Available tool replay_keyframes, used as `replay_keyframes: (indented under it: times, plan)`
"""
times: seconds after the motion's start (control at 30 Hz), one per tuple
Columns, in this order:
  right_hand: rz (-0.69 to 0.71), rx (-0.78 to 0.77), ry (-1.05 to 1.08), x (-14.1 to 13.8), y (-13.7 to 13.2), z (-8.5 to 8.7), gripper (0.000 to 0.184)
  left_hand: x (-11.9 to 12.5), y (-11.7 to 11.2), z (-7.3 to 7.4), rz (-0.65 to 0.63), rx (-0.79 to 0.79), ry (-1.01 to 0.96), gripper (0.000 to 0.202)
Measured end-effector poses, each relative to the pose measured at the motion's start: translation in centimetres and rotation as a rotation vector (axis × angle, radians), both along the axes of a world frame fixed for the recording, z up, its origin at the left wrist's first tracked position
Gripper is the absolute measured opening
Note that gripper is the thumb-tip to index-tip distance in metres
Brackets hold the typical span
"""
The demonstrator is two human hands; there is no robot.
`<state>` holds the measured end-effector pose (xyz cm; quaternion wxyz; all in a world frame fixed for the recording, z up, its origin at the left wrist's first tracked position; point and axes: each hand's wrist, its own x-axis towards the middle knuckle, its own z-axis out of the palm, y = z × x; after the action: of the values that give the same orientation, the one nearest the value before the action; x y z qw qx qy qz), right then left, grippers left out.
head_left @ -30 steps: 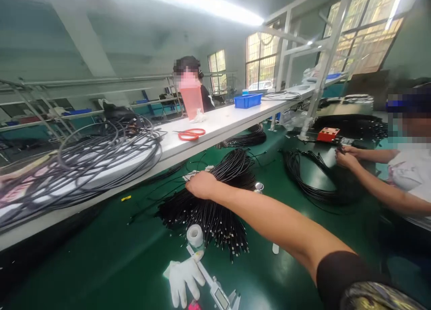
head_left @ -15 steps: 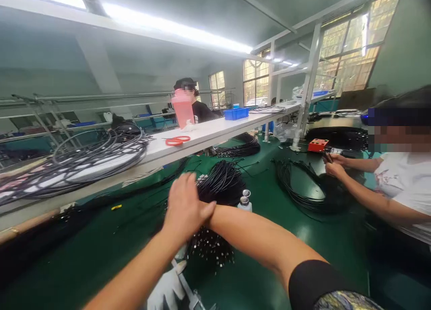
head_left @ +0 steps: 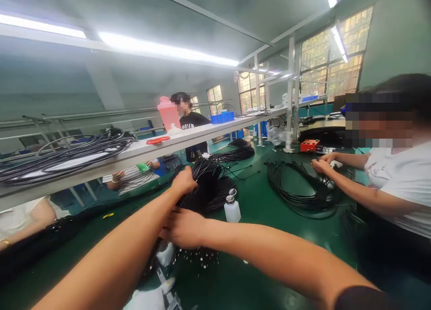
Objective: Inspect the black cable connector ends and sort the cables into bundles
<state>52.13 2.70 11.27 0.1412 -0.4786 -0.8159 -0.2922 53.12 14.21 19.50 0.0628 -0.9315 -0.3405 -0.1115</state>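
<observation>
A thick bundle of black cables (head_left: 210, 184) rises from the green table in front of me. My left hand (head_left: 184, 181) is closed around its near left side. Lower down, my right hand (head_left: 185, 228) is wrapped on the same bundle, its fingertips partly hidden by my left forearm. Small pale cable ends (head_left: 204, 258) show below the right hand. Just right of the bundle stands a white bottle (head_left: 232, 210) with a metal top. Near the bottom edge lie a metal caliper (head_left: 172, 301) and a white glove (head_left: 146, 299), partly covered by my left arm.
A white shelf (head_left: 188, 137) crosses in front, carrying coiled cables (head_left: 67, 155), red scissors (head_left: 158, 140), a pink jug (head_left: 168, 115) and a blue bin (head_left: 222, 117). At right, a co-worker (head_left: 400, 175) handles something beside another cable coil (head_left: 286, 193) and a red box (head_left: 310, 145).
My left hand, earlier with its fingers stretched over the bundle, has closed on it. My right hand has come out from behind the left and now shows lower down. The view has shifted.
</observation>
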Motion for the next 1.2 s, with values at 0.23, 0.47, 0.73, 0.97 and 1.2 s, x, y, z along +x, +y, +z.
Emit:
replay_keyframes:
  times: [0.23,0.47,0.73,0.97,1.2]
  plan:
    - [-0.677,0.052,0.563,13.4,-3.4,0.4,0.032,-1.5,-0.5,1.4,-0.048,0.044,0.010,0.046]
    - [-0.981,-0.121,0.756,22.3,-0.2,0.4,0.040,-2.4,-2.6,2.4,-0.158,0.171,0.110,0.044]
    - [-0.920,-0.244,0.800,25.1,-1.8,2.0,0.031,-2.3,-3.3,2.2,-0.168,0.171,0.155,0.038]
    - [-0.740,-0.170,1.118,19.7,-3.0,8.2,0.022,-1.6,-3.4,2.8,-0.076,0.050,0.084,0.048]
    - [-0.452,0.018,1.517,6.4,-1.1,5.7,0.033,-3.2,-2.4,4.6,-0.066,-0.110,-0.018,0.032]
